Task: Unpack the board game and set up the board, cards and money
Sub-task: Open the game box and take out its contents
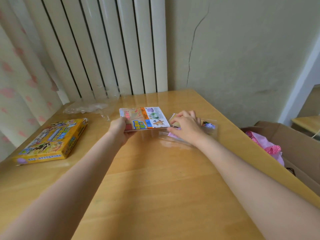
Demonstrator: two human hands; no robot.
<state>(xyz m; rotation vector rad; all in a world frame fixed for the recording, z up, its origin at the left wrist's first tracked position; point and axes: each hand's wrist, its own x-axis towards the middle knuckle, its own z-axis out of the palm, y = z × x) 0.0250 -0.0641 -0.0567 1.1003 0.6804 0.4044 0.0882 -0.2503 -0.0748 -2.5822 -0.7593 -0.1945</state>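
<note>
The folded game board (147, 118), printed with colourful squares, lies near the middle of the wooden table (155, 179). My left hand (119, 130) grips its near left corner. Just right of the board sits a clear plastic tray (210, 126) with cards, pink paper money and small pieces. My right hand (185, 126) rests on top of that tray with the fingers curled over its contents. The yellow game box (52, 142) lies at the table's left side.
Crumpled clear wrap (86, 107) lies at the back left by the white radiator (110, 45). A cardboard box (294, 148) with pink cloth stands off the table's right edge. A cracked wall rises behind the table.
</note>
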